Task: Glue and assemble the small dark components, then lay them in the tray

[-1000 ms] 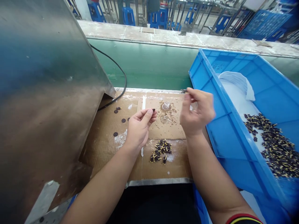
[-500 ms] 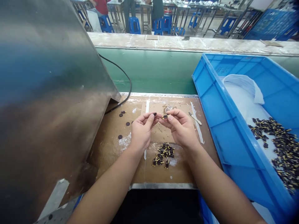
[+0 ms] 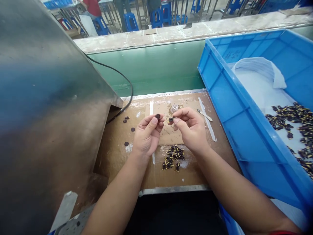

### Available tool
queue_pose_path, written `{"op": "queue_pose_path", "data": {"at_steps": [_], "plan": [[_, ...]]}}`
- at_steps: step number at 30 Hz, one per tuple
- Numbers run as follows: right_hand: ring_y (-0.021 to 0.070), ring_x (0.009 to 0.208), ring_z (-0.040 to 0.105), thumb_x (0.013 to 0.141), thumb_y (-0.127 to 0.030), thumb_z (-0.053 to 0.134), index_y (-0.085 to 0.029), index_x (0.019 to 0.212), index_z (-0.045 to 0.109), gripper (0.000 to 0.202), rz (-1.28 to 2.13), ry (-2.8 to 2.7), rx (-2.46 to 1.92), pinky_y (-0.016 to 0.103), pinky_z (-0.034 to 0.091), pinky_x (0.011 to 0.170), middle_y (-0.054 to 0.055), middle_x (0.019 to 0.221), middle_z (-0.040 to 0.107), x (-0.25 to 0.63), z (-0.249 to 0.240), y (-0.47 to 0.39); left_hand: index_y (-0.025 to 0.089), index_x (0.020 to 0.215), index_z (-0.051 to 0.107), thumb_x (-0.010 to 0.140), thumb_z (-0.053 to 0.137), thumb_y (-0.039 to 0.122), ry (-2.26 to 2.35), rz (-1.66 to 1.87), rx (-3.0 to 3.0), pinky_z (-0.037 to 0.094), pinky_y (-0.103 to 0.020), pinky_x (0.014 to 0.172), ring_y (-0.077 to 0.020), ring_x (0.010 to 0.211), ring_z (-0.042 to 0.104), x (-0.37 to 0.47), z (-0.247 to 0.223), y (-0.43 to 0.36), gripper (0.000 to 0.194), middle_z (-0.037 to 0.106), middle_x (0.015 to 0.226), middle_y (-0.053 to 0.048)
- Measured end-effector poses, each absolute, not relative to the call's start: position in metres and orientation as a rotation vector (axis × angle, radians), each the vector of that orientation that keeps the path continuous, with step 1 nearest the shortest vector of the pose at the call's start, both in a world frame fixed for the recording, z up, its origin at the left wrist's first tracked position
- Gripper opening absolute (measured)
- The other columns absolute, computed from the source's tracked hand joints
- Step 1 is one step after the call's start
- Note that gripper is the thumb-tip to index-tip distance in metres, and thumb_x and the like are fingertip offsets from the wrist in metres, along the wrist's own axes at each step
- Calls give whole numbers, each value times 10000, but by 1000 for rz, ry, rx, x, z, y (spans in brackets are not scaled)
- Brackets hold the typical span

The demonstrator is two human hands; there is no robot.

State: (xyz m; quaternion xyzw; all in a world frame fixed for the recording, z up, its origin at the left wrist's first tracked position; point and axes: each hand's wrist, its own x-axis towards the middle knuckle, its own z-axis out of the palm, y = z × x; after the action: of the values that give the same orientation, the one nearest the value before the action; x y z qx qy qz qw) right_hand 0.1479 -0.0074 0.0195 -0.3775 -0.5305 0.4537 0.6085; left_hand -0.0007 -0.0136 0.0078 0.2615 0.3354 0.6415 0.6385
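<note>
Between thumb and fingers, my left hand (image 3: pixel 148 133) grips a small dark round disc (image 3: pixel 157 116). My right hand (image 3: pixel 192 129) pinches a small black part with yellow tips (image 3: pixel 171 119); its exact kind I cannot make out. The two hands are a short way apart above the cardboard (image 3: pixel 168 133). Below them lies a pile of similar black-and-yellow parts (image 3: pixel 174 155). Several dark discs (image 3: pixel 126 143) are scattered to the left. Behind the right hand stands a small clear cup (image 3: pixel 174 108).
A large blue crate (image 3: pixel 227 98) with white lining and many black-and-yellow parts stands at the right. A knife-like tool (image 3: pixel 204 115) lies near white tape. On the left is a big metal housing (image 3: pixel 56 98) with a black cable (image 3: pixel 117 70). Beyond the green belt (image 3: pixel 156 67) are people and stools.
My hands have drawn slightly apart, and the disc in my left hand now shows its flat face. The whole view has shifted and tilted a little.
</note>
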Motion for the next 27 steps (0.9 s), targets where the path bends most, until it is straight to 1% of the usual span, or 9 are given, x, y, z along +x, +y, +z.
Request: {"op": "queue_pose_path", "data": {"at_steps": [4,8,13,17,22,27], "plan": [[145,848,736,899,-221,685,-253,1039,752,158,979,-1297,-829,301,637,759,8,985,768,142,21,-15,263,838,774,694,914,323,764,1472,597,563,-220,854,-100,874,684,0,8,-15,211,754,950,3],[165,941,740,883,-204,721,-283,1108,761,242,892,-1370,-819,337,643,849,3,1056,779,139,19,-19,282,828,777,712,906,351,761,1492,637,549,-215,872,-88,872,677,0,8,-15,187,755,939,21],[175,939,747,884,-204,726,-306,1096,776,241,792,-1430,-852,357,645,848,-4,1054,788,138,18,-19,289,823,778,722,898,349,784,1526,667,544,-228,880,-96,871,676,-2,8,-15,167,753,932,24],[174,939,746,889,-200,723,-310,1098,779,242,780,-1468,-875,358,638,853,-3,1061,789,139,18,-19,287,832,778,744,882,352,797,1521,679,547,-252,897,-108,880,676,-2,8,-16,151,751,942,16],[170,944,743,893,-200,723,-306,1099,778,238,764,-1489,-883,353,630,863,-6,1059,790,139,20,-19,274,833,781,730,893,333,778,1512,667,538,-227,884,-95,866,669,-2,10,-16,163,749,927,21],[178,949,743,905,-209,709,-299,1101,777,226,770,-1499,-887,367,629,865,1,1064,789,140,21,-19,284,832,778,762,867,344,811,1502,711,533,-271,908,-116,875,665,-1,11,-17,128,744,941,8]]}}
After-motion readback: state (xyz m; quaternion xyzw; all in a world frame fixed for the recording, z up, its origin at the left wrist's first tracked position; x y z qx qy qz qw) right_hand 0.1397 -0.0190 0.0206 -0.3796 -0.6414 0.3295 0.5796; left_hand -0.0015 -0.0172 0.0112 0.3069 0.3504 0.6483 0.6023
